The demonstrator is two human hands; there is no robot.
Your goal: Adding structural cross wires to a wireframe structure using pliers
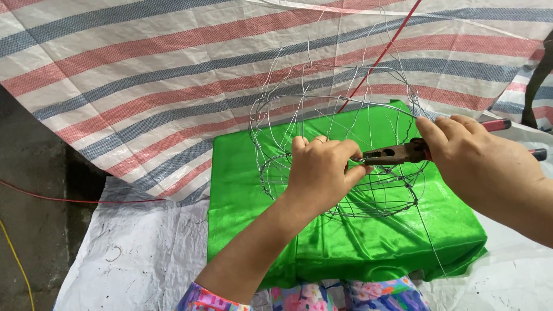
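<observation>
Left hand (322, 170) pinched on a thin wire of the wire frame (340, 155), over the green cloth (253, 196). Right hand (466, 155) closed round the red handles of the pliers (397, 154), nose meeting the wire just beside the left fingertips. Best done by keeping the pinch close to the nose, twisting slowly, holding the frame level, minding loose wire ends above the grip.

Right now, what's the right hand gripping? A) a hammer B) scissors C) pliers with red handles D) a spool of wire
C: the right hand holds pliers with red handles, their nose meeting the wire frame beside the left hand, over the green cloth.
</observation>
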